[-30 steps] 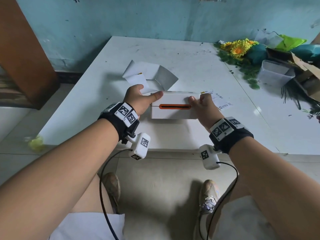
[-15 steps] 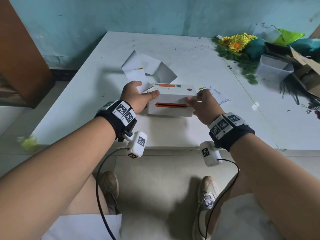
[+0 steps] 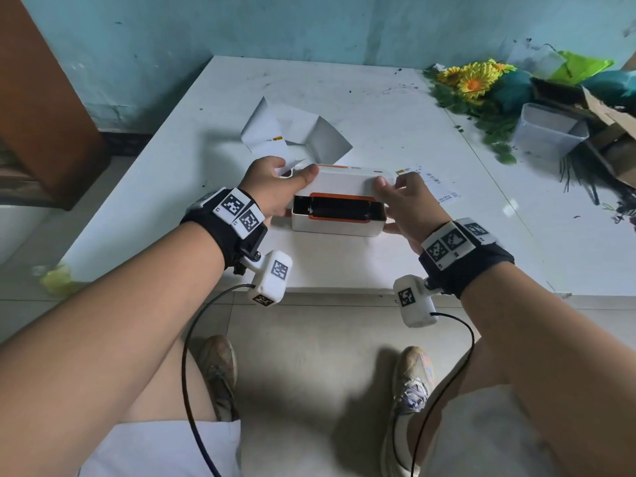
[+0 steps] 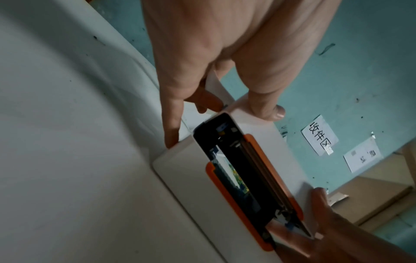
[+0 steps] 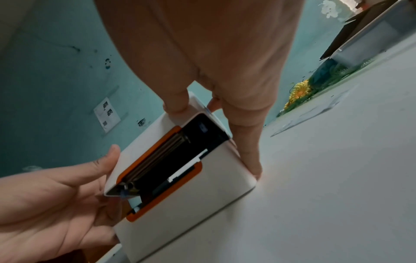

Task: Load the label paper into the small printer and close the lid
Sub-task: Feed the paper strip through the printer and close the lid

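Observation:
The small white printer (image 3: pixel 337 227) with orange trim sits near the front edge of the white table (image 3: pixel 344 98). Its lid (image 3: pixel 347 185) is lifted at the front, showing the black inside and roller (image 4: pixel 254 165). My left hand (image 3: pixel 292 191) grips the printer's left end, thumb (image 4: pixel 265 103) on the lid and fingers (image 4: pixel 173 128) down its side. At the other end my right hand (image 3: pixel 389 204) grips likewise, thumb (image 5: pixel 178 105) on top and a finger (image 5: pixel 252 165) at the base corner. Folded white label paper (image 3: pixel 296 132) lies just behind the printer.
A printed label strip (image 3: pixel 437 187) lies right of the printer. Artificial sunflowers (image 3: pixel 471 77), a clear plastic tub (image 3: pixel 547 132) and a cardboard box (image 3: pixel 609 115) crowd the table's right side. A brown cabinet (image 3: pixel 41 98) stands to the left.
The printer's lid was down, showing only the orange slot; now its front edge is raised and the black inside shows. Both hands stay on the printer's ends.

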